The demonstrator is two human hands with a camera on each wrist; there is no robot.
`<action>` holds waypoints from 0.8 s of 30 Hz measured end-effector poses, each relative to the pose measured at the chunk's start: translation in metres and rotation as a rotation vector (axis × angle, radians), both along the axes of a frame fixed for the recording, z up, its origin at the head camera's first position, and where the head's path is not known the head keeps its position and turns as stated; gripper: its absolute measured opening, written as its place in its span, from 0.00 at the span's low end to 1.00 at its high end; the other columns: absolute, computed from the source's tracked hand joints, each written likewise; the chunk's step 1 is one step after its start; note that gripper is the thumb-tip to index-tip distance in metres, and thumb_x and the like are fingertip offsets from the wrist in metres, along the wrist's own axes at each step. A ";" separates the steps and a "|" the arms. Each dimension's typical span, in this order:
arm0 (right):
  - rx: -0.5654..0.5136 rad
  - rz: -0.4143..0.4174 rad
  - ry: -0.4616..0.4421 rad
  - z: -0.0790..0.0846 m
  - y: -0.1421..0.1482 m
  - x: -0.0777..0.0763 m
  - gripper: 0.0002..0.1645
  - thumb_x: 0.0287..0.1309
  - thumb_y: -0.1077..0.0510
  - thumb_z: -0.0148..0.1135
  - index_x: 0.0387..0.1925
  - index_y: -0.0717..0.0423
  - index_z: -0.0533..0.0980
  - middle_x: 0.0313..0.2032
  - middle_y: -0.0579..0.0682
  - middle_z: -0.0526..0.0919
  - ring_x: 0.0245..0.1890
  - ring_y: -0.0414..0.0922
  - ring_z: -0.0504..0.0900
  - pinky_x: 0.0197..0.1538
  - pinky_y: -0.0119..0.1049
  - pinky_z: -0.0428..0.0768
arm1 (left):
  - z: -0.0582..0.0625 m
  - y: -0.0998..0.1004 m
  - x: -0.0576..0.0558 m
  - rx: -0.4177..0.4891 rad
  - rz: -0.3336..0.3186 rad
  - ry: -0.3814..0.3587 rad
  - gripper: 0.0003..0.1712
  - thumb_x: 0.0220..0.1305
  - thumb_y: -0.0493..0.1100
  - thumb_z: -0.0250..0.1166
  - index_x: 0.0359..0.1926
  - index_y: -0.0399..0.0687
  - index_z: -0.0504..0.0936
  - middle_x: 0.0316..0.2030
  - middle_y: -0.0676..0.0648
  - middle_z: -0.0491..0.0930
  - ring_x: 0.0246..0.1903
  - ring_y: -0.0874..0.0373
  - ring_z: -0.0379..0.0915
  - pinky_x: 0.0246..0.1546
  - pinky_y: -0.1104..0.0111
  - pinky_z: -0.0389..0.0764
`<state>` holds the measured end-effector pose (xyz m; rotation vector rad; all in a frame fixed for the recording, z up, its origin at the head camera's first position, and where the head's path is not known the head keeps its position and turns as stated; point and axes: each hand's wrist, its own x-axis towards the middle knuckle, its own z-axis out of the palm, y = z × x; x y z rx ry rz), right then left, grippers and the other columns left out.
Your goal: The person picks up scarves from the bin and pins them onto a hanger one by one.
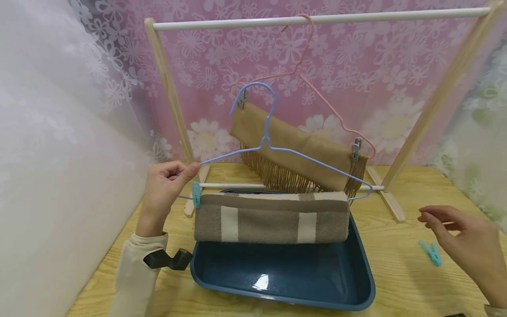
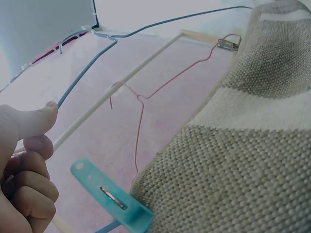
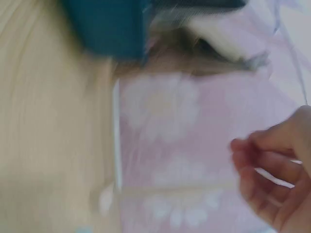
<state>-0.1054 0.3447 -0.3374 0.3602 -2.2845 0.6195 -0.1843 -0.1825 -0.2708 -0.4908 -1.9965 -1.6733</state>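
Observation:
My left hand (image 1: 168,185) pinches the left arm of a blue wire hanger (image 1: 318,159) between thumb and fingers. A brown and cream striped woven cloth (image 1: 273,222) lies folded over the hanger's bottom bar, above a dark blue basin. A teal clothespin (image 1: 196,195) clips the cloth's left end to the bar; in the left wrist view this clothespin (image 2: 112,194) sits just beside my left hand (image 2: 26,165). My right hand (image 1: 467,237) hovers at the right, fingers loosely curled and holding nothing. Nearest to it, a second teal clothespin (image 1: 431,253) lies on the table.
The basin (image 1: 366,281) stands on a wooden table (image 1: 420,290). Behind is a rack with a white rail (image 1: 376,17) and wooden posts. From the rail hangs a pink hanger (image 1: 322,97), its metal clips holding a tan fringed cloth (image 1: 293,143) on a slant.

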 end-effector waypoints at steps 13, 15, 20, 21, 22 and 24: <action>0.279 -0.242 -0.734 -0.056 0.081 -0.001 0.33 0.65 0.46 0.58 0.43 0.79 0.70 0.27 0.62 0.81 0.25 0.57 0.80 0.27 0.50 0.77 | -0.004 -0.009 -0.007 0.034 -0.004 0.018 0.19 0.58 0.29 0.66 0.13 0.49 0.78 0.11 0.57 0.54 0.14 0.57 0.42 0.17 0.68 0.49; 0.289 -0.232 -0.815 -0.060 0.085 -0.002 0.35 0.67 0.44 0.54 0.44 0.80 0.68 0.28 0.63 0.82 0.25 0.58 0.80 0.28 0.49 0.78 | -0.004 -0.011 -0.007 0.046 -0.005 0.018 0.19 0.58 0.29 0.66 0.13 0.48 0.78 0.11 0.57 0.54 0.14 0.57 0.42 0.18 0.68 0.50; 0.278 -0.189 -0.895 -0.066 0.086 -0.006 0.37 0.69 0.44 0.50 0.43 0.82 0.66 0.28 0.62 0.83 0.23 0.53 0.81 0.28 0.47 0.79 | -0.004 -0.013 -0.007 0.073 0.000 0.013 0.20 0.58 0.28 0.65 0.13 0.50 0.79 0.10 0.57 0.55 0.14 0.60 0.44 0.17 0.67 0.47; 0.268 -0.183 -0.904 -0.066 0.084 -0.006 0.37 0.69 0.44 0.51 0.44 0.83 0.66 0.28 0.62 0.83 0.22 0.51 0.82 0.27 0.46 0.79 | -0.003 -0.013 -0.007 0.074 0.001 0.012 0.20 0.58 0.28 0.65 0.13 0.50 0.79 0.10 0.57 0.55 0.14 0.61 0.44 0.17 0.66 0.46; 0.262 -0.174 -0.907 -0.066 0.083 -0.007 0.38 0.68 0.43 0.52 0.44 0.83 0.66 0.28 0.62 0.83 0.22 0.51 0.82 0.27 0.46 0.79 | -0.003 -0.014 -0.007 0.074 0.003 0.011 0.20 0.58 0.28 0.65 0.14 0.51 0.79 0.10 0.57 0.55 0.14 0.61 0.45 0.17 0.66 0.46; 0.261 -0.159 -0.913 -0.067 0.079 -0.010 0.38 0.66 0.43 0.55 0.43 0.81 0.68 0.27 0.59 0.83 0.23 0.50 0.82 0.28 0.47 0.79 | -0.003 -0.014 -0.007 0.074 0.003 0.012 0.20 0.58 0.28 0.65 0.14 0.51 0.80 0.10 0.57 0.55 0.13 0.61 0.45 0.17 0.66 0.46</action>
